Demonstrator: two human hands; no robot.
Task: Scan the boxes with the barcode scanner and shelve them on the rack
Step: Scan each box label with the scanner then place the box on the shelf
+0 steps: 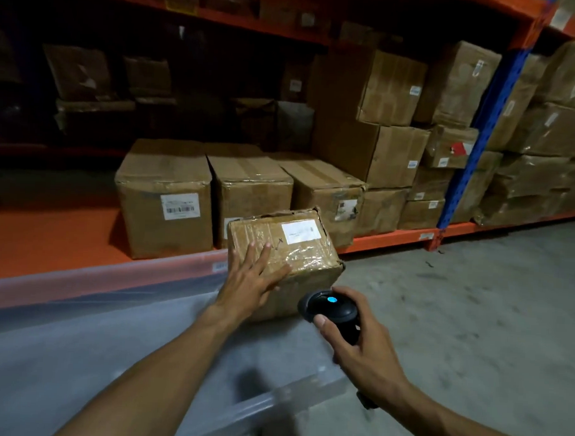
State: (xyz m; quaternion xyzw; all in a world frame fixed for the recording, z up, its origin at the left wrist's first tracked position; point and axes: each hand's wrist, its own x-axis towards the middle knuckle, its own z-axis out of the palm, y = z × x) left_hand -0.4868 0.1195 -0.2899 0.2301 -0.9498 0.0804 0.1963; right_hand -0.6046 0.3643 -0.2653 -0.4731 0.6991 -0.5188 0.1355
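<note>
A: Head view. Left hand point(255, 277) flat, fingers straight, pressing taped cardboard box point(286, 260) at orange rack shelf point(48, 237) lip. Right hand point(356, 339) curled round barcode scanner point(330, 310).

B: Risks: label point(300, 231) possibly unscanned; box half overhanging, could tip onto floor.

head: your only view, worn on your head, wide-angle | faces forward and down toward the orange rack point(64, 234) | near: your forearms reach in from the bottom edge, left hand point(247, 282) and right hand point(356, 336) at centre | far: stacked cartons, concrete floor point(474, 292) on your right
</note>
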